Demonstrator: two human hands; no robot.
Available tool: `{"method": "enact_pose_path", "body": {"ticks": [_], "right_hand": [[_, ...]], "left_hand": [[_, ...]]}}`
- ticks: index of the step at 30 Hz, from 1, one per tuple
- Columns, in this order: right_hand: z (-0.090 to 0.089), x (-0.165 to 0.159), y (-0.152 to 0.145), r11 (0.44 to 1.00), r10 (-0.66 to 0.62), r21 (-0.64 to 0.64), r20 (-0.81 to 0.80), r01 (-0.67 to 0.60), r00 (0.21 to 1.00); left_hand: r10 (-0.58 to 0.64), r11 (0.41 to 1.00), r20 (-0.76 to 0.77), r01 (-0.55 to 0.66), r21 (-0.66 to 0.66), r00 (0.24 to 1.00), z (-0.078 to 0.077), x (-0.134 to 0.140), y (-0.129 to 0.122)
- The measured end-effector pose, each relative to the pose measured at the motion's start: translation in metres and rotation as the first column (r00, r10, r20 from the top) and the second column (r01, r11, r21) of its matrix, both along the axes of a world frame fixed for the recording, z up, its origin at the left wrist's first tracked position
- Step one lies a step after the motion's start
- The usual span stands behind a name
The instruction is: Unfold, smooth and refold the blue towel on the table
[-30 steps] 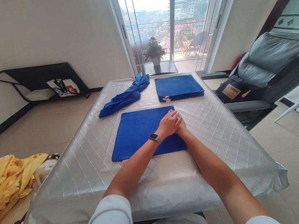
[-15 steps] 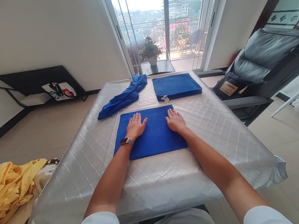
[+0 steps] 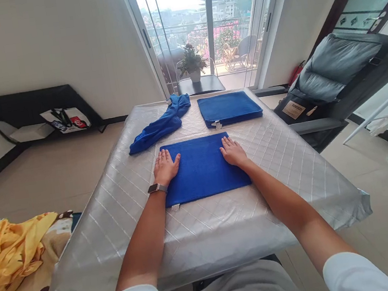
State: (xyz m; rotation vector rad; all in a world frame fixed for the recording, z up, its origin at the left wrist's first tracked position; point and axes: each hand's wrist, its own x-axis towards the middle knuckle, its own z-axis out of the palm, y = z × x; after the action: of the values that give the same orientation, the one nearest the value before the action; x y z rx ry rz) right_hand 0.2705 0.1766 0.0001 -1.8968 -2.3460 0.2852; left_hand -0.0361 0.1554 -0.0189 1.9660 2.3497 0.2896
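A flat blue cloth point(image 3: 203, 168), folded into a rectangle, lies in front of me with a small white tag at its near left edge. My left hand point(image 3: 166, 165) rests palm down on its left edge, fingers stretched out, a watch on the wrist. On the cloth's right edge my right hand point(image 3: 233, 150) also lies flat and open. Beyond it, to the right, sits a neat stack of folded blue cloths point(image 3: 229, 107) with white tags. A crumpled blue cloth point(image 3: 162, 126) lies loosely at the back left.
A silver quilted cover point(image 3: 117, 215) drapes the table. Yellow fabric point(image 3: 11, 250) is heaped at the lower left. A dark recliner point(image 3: 336, 75) stands to the right, and a potted plant point(image 3: 192, 63) sits on a chair past the far edge.
My left hand has slid left to the cloth's edge, and my right hand sits slightly further right. The cloth is shifted a little to the right, and its near-left tag now shows.
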Motion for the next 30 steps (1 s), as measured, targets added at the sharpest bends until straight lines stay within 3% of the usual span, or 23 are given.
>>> {"method": "enact_pose_path", "body": {"ticks": [5, 8, 11, 20, 30], "right_hand": [[0.011, 0.0, 0.004, 0.998, 0.015, -0.064, 0.057, -0.011, 0.998], [0.025, 0.0, 0.018, 0.991, 0.046, -0.129, 0.089, -0.034, 0.995], [0.033, -0.003, 0.037, 0.994, 0.038, -0.105, 0.075, -0.03, 0.996], [0.002, -0.006, 0.046, 1.0, -0.015, 0.007, 0.044, 0.014, 0.999], [0.003, -0.007, 0.046, 1.0, -0.019, 0.004, -0.033, 0.019, 0.999]], "left_hand": [[-0.002, 1.0, 0.016, 0.003, -0.014, 1.0, 0.006, 0.003, -0.003], [-0.002, 1.0, 0.031, 0.002, 0.0, 1.0, 0.007, 0.005, -0.005], [-0.003, 1.0, 0.038, 0.002, 0.012, 0.999, 0.006, 0.006, -0.004], [-0.003, 1.0, 0.057, 0.002, 0.014, 0.998, 0.001, 0.002, 0.0], [0.057, 0.998, -0.039, -0.058, -0.009, 0.998, 0.01, -0.009, -0.011]]}}
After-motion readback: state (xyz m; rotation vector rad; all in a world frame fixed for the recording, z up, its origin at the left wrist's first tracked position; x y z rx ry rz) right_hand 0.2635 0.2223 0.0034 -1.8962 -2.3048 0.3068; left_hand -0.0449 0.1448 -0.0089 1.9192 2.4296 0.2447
